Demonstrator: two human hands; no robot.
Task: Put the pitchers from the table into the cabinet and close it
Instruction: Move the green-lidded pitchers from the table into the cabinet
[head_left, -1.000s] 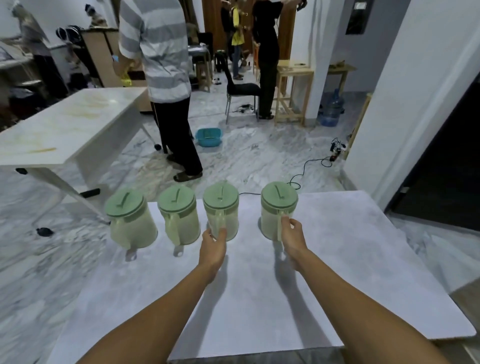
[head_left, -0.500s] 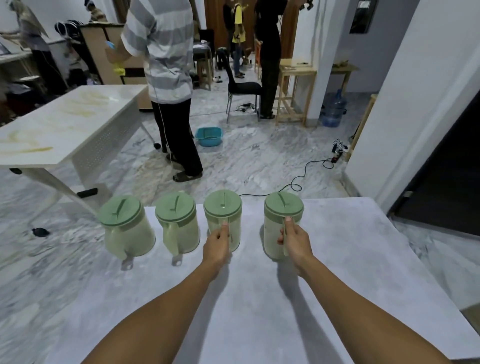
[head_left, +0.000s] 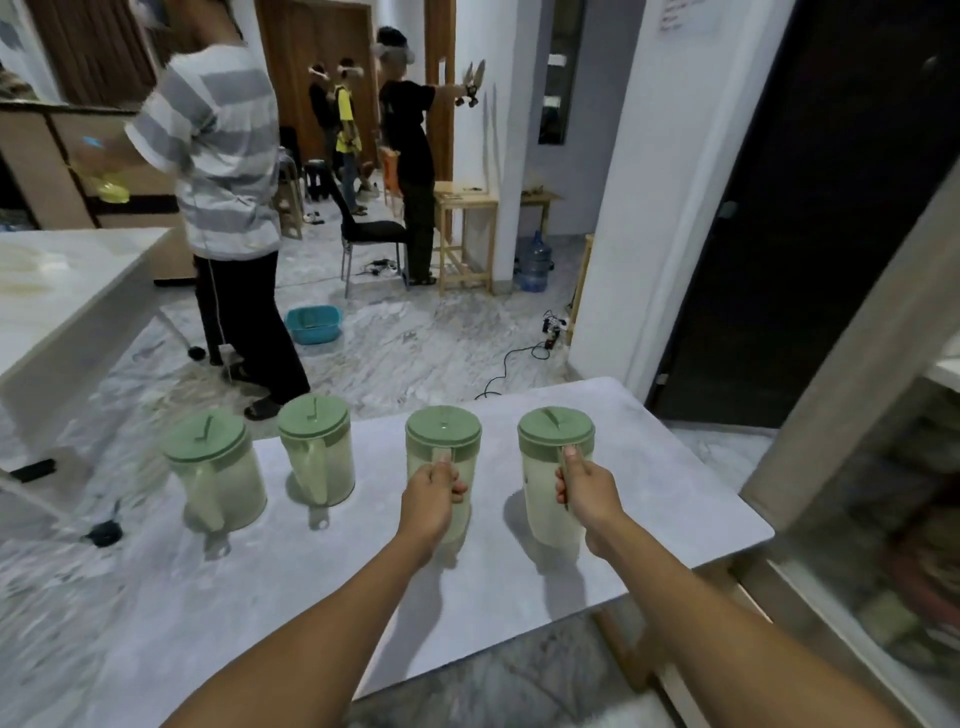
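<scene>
Several pale green pitchers with darker green lids are over the grey table (head_left: 649, 467). My left hand (head_left: 434, 493) is closed around the handle of the third pitcher (head_left: 444, 441). My right hand (head_left: 584, 491) grips the handle of the rightmost pitcher (head_left: 556, 447). Both held pitchers are lifted off the table, with their shadows beneath them. Two more pitchers stand at the table's left end: the far-left pitcher (head_left: 213, 467) and the second pitcher (head_left: 317, 452). A glass-fronted cabinet (head_left: 883, 519) is at the right edge; its inside is blurred.
A person in a striped shirt (head_left: 223, 156) stands just beyond the table. A white table (head_left: 67, 291) is at the left. On the marble floor lie a blue basin (head_left: 314, 325) and a cable (head_left: 511, 364). A dark doorway (head_left: 805, 208) opens at the right.
Both hands have closed on the pitcher handles and raised the two right-hand pitchers off the table. My view has swung to the right, bringing the cabinet into sight.
</scene>
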